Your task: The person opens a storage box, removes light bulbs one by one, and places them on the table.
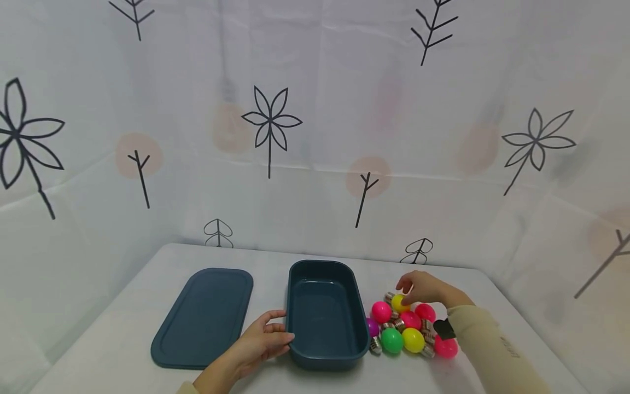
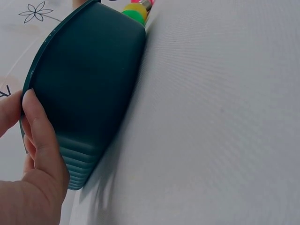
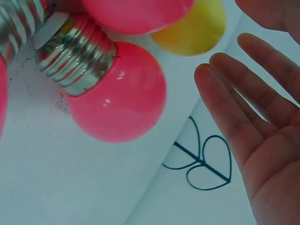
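A deep dark teal plastic box [image 1: 322, 355] stands on the table with its inside bare. My left hand [image 1: 263, 342] holds its left rim, thumb at the edge and fingers against the outer wall, as the left wrist view shows around the box wall [image 2: 89, 75]. To the right of the box lies a heap of coloured light bulbs. Over its far side is my right hand [image 1: 427, 287], closest to a yellow light bulb [image 1: 400, 304]. In the right wrist view, thumb and fingers [image 3: 225, 101] are spread apart beside the yellow bulb [image 3: 197, 35], with nothing between them.
A flat teal lid [image 1: 204, 317] lies left of the box. Pink bulbs [image 1: 381, 312], a green bulb [image 1: 392, 340], a purple bulb [image 1: 372, 327] and another yellow bulb [image 1: 413, 340] lie close together. A patterned white cloth [image 1: 315, 208] hangs behind the table.
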`<state>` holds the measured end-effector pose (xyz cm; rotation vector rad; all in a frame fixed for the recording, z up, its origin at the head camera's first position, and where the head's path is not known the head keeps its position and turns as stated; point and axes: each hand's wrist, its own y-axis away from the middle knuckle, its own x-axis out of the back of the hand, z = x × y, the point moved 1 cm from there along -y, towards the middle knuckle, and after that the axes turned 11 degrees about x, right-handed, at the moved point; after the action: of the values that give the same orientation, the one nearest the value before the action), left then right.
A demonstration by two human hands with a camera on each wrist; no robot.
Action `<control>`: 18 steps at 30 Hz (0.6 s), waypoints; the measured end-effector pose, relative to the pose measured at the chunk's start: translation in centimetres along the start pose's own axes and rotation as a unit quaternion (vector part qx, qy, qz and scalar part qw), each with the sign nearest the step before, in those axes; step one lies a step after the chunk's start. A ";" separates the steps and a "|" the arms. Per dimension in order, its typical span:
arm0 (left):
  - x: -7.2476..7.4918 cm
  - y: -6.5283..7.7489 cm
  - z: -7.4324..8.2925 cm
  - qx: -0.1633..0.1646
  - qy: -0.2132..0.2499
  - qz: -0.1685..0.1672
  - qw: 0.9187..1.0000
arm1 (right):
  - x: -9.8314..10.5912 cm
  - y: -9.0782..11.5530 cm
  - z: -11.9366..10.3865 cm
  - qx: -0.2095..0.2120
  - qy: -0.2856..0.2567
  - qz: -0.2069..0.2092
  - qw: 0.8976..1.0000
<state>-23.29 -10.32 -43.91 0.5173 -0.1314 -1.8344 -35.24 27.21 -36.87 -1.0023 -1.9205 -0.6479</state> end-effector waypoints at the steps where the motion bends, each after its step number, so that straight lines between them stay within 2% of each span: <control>1: 0.0 0.0 0.0 0.000 0.000 0.000 1.000 | 0.1 0.0 0.0 0.006 0.001 0.003 1.000; 7: 0.0 0.1 0.0 0.005 -0.002 0.003 1.000 | 0.9 0.3 -1.0 0.051 0.001 0.025 0.998; 18: -0.1 0.1 0.1 0.007 -0.007 0.007 1.000 | 1.0 1.5 -3.1 0.090 0.037 0.099 0.990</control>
<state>-23.23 -10.27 -43.79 0.5128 -0.1565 -1.8246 -32.93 26.15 -34.41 -1.0243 -1.7531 -0.3853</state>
